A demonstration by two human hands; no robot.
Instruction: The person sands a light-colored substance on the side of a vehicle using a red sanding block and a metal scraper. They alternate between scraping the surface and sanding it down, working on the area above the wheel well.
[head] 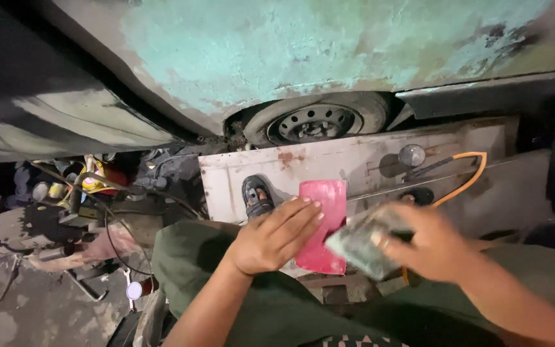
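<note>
My left hand [271,238] lies flat with fingers spread on a pink flat sheet [324,218], which rests over my knee in green trousers. My right hand [428,241] grips a grey folded pad [361,241], blurred, at the sheet's right edge. A car body [290,45] with worn turquoise and grey paint fills the top of the view, with a wheel [316,122] below it.
A dirty white metal panel [354,160] lies on the ground under the car, with an orange hose [467,173] and a round-headed tool [412,155] on it. My sandalled foot [256,196] rests on the panel. Cables, cans and clutter [78,186] sit at the left.
</note>
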